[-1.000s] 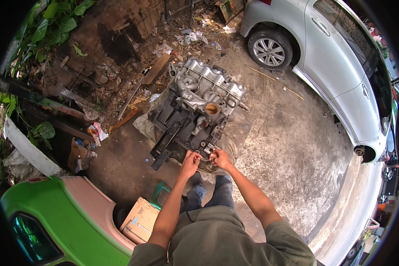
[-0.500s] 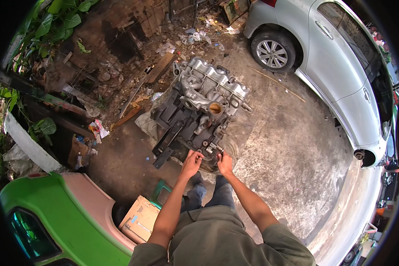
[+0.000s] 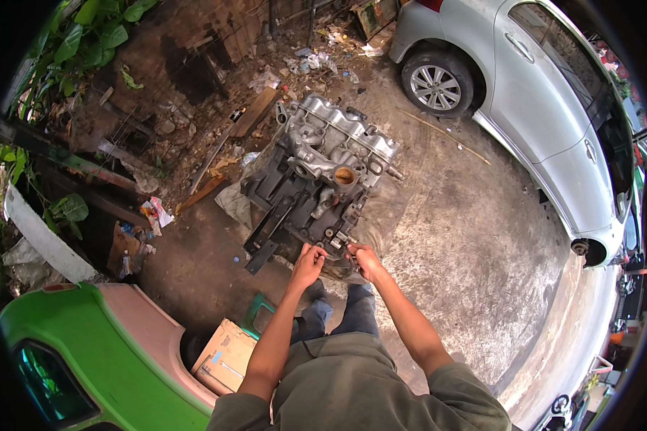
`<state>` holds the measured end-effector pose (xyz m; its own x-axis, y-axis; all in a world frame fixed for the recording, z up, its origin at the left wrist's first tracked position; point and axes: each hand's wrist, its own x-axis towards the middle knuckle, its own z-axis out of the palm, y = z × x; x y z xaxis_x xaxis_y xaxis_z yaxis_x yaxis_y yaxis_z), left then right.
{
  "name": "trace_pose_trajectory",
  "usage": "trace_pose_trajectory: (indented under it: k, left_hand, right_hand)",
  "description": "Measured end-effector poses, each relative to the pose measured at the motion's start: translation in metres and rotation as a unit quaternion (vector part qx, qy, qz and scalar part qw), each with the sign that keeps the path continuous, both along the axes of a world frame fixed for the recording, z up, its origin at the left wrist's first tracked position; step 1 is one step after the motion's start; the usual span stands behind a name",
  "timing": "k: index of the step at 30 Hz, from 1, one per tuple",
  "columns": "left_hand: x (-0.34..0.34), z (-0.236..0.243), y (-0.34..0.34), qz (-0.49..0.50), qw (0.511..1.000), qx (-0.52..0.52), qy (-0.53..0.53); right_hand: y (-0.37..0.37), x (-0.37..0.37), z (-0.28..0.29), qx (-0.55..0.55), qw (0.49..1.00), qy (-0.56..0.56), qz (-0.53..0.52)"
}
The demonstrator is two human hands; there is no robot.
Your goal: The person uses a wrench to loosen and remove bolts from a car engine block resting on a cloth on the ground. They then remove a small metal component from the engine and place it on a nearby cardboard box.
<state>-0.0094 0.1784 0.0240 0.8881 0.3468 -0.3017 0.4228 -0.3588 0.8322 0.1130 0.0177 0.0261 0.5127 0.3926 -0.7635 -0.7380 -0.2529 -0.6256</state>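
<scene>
A car engine (image 3: pixel 316 169) stands on the ground before me, with a silvery ribbed cover on top and a dark greasy block below. At its near edge my left hand (image 3: pixel 309 263) has its fingertips pinched together against the block; whatever they grip is too small to make out. My right hand (image 3: pixel 367 261) is closed beside a small shiny metal fitting (image 3: pixel 340 240) on the engine's near right corner. Its thumb and fingers press together there, and what lies between them is hidden. A hand's width separates the two hands.
A cloth sheet (image 3: pixel 388 215) lies under the engine. The silver car (image 3: pixel 532 108) stands at right, the green car body (image 3: pixel 101 345) at lower left. Near my left leg are a cardboard box (image 3: pixel 226 352) and a green plastic stool (image 3: pixel 257 310). Litter and planks (image 3: pixel 255 111) lie at far left.
My right hand has shifted slightly left, its fingers closer to the metal fitting. My left hand stays at the block's near edge. The whole view has moved a little.
</scene>
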Motion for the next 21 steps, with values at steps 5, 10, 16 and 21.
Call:
trace_pose_trajectory:
  k: [5, 10, 16, 21]
  left_hand:
    - [0.000, -0.004, 0.001, -0.001, 1.000, -0.005, 0.008]
    - [-0.001, -0.007, 0.002, -0.001, 1.000, -0.007, -0.005]
    - [-0.001, -0.004, 0.001, 0.003, 1.000, -0.002, -0.015]
    - [0.000, -0.002, 0.001, 0.003, 1.000, -0.002, -0.008]
  right_hand:
    - [-0.004, 0.010, 0.000, 0.023, 0.998, 0.053, 0.006]
    - [-0.007, 0.018, -0.005, 0.069, 0.994, 0.087, -0.004]
    - [-0.001, 0.044, -0.003, 0.054, 0.985, 0.162, 0.012]
    - [0.004, 0.060, -0.012, 0.050, 0.978, 0.201, 0.034]
